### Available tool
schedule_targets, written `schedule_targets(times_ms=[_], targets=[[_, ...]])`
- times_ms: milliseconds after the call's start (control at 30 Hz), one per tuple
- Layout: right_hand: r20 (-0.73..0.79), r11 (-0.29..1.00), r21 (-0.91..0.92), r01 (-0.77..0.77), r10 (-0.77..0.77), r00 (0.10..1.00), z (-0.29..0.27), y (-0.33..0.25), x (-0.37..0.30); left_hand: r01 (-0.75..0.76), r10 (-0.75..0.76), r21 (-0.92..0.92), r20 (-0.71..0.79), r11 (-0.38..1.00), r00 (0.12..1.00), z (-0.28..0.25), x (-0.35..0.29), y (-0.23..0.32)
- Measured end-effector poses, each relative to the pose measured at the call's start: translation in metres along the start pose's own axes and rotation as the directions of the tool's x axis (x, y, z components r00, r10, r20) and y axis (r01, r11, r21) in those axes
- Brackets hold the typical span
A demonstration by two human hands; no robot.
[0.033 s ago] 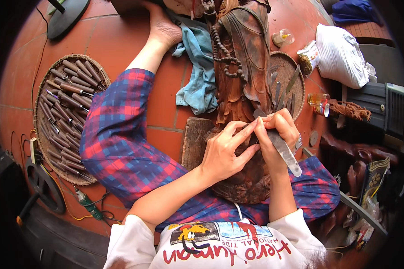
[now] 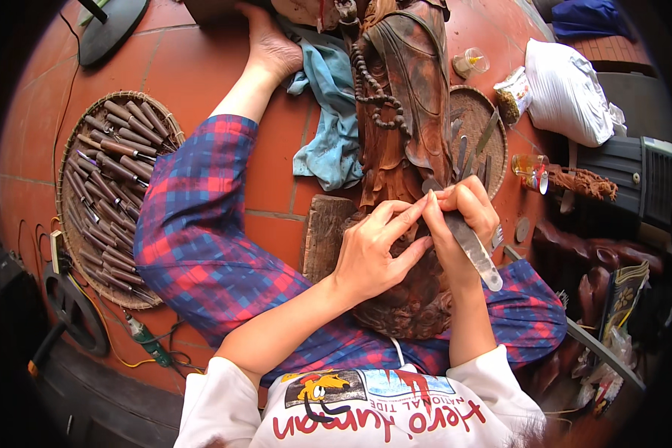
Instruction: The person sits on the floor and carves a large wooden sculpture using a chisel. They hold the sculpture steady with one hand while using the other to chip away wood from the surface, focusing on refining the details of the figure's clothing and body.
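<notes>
A dark brown carved wooden statue (image 2: 414,97) of a robed figure, with a string of carved beads, stretches away from my lap. Over its near end my two hands meet, fingertips touching. My right hand (image 2: 467,216) is closed on a flat grey metal strip tool (image 2: 470,250) with a rounded end, which slants down toward my right thigh. My left hand (image 2: 377,250) has its fingers bent in toward the right fingertips, its thumb lower down. Whatever sits between those fingertips is too small to make out. A rough wood block (image 2: 325,239) lies left of the statue.
At left, a round woven basket (image 2: 173,127) holds many wood-handled carving tools. Flat metal files lie on another woven tray (image 2: 467,95) right of the statue. Further off are a blue cloth (image 2: 328,127), glass jars (image 2: 470,63), a white sack (image 2: 567,93) and a green power tool (image 2: 151,345).
</notes>
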State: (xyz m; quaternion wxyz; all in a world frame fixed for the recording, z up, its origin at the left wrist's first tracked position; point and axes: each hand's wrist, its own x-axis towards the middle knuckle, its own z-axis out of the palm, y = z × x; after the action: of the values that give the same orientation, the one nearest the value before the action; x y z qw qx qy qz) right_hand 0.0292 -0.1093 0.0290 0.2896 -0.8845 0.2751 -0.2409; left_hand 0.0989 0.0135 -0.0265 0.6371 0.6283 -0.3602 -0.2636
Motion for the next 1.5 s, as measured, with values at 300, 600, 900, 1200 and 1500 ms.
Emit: schedule_targets(times_ms=[300, 600, 900, 1200, 1500], targets=[[0.101, 0.997, -0.051, 0.064, -0.058, 0.993, 0.003, -0.008, 0.017, 0.047, -0.047, 0.002, -0.022, 0.999, 0.999, -0.004, 0.001, -0.002], [0.213, 0.996, 0.005, 0.089, -0.088, 0.973, 0.004, -0.005, 0.028, 0.039, -0.039, 0.008, -0.035, 0.999, 0.999, -0.002, 0.001, -0.005], [0.212, 0.996, -0.015, 0.092, -0.087, 0.974, 0.001, -0.003, 0.027, 0.032, -0.031, 0.017, -0.052, 0.999, 0.998, 0.000, 0.001, -0.007], [0.201, 0.998, -0.023, 0.058, -0.052, 0.978, -0.004, -0.005, 0.021, 0.082, -0.083, -0.027, -0.002, 0.996, 0.997, 0.004, -0.004, -0.003], [0.205, 0.999, -0.042, 0.032, -0.023, 0.979, -0.010, -0.005, 0.016, 0.030, -0.030, -0.029, -0.010, 0.999, 0.999, 0.006, -0.006, 0.001]])
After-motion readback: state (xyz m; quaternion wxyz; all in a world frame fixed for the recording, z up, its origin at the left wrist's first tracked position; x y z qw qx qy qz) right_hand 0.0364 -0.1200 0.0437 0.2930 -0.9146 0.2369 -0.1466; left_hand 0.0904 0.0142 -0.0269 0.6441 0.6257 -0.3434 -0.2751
